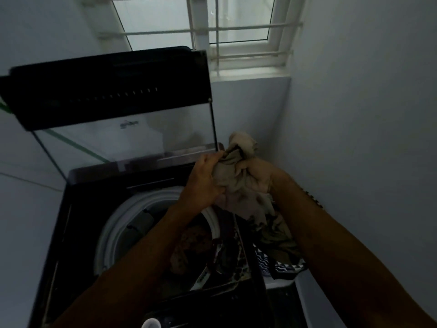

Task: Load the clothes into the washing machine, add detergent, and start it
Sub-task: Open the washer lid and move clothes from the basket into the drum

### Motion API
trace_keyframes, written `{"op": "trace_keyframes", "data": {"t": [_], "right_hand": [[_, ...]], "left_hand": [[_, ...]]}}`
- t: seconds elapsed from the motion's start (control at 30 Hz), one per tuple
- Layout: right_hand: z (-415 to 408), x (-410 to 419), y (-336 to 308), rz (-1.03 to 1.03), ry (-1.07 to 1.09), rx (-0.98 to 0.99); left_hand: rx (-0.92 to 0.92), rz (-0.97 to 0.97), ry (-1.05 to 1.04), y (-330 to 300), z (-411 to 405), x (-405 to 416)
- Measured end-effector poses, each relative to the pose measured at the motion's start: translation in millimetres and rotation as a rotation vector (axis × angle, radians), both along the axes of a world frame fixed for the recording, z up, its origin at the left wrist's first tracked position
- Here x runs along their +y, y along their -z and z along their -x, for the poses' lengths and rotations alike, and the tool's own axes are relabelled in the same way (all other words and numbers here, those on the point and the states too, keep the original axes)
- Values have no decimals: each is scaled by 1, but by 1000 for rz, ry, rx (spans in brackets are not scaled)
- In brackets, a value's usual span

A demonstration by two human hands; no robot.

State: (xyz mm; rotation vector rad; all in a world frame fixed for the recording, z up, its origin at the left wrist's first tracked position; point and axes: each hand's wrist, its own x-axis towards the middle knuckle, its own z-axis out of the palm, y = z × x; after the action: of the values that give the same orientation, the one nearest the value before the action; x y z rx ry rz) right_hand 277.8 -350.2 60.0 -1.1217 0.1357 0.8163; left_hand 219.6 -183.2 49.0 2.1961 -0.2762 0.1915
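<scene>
head view: loading is partway. both hands, left (203,183) and right (257,178), have fingers clamped on a beige cloth (238,183) raised above the washer (78,221), lid up. some clothes lie in the drum (189,247) below the fingers; more clothes (279,245) wait beside. detergent and start remain.

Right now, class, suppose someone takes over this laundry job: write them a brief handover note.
Left hand and right hand: both grip one beige garment, bunched, held above the drum's right rim.
Washing machine: lid raised; drum already holds some dark clothes.
More clothes are piled to the right of the machine.
Done: loading begun.
Left: drop this garment in, load the pile, add detergent, close the lid, start.
</scene>
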Motion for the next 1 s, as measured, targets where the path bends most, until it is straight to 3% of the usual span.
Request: {"op": "trace_keyframes", "data": {"t": [0.13, 0.2, 0.4, 0.57, 0.7, 0.87, 0.93, 1.0], "right_hand": [[4, -4, 0, -83, -255, -88], [3, -15, 4, 2, -311, -123], [0, -37, 52, 918, -651, -521], [3, 5, 47, 1174, -510, -782], [-2, 27, 36, 1113, -629, -892], [10, 58, 15, 839, -709, -911], [19, 73, 13, 729, -729, -837], [28, 87, 12, 624, -708, -783]], "left_hand": [[-124, -117, -86, -16, 11, 28], [-182, -210, -136, -27, 17, 48], [-356, -301, -185, -51, 34, 91], [-87, -432, -143, -44, 44, 89], [171, -665, -49, -27, 46, 89], [393, -923, -9, 15, 53, 88], [317, -745, 34, 32, 56, 86], [213, -388, 45, 41, 59, 82]]}}
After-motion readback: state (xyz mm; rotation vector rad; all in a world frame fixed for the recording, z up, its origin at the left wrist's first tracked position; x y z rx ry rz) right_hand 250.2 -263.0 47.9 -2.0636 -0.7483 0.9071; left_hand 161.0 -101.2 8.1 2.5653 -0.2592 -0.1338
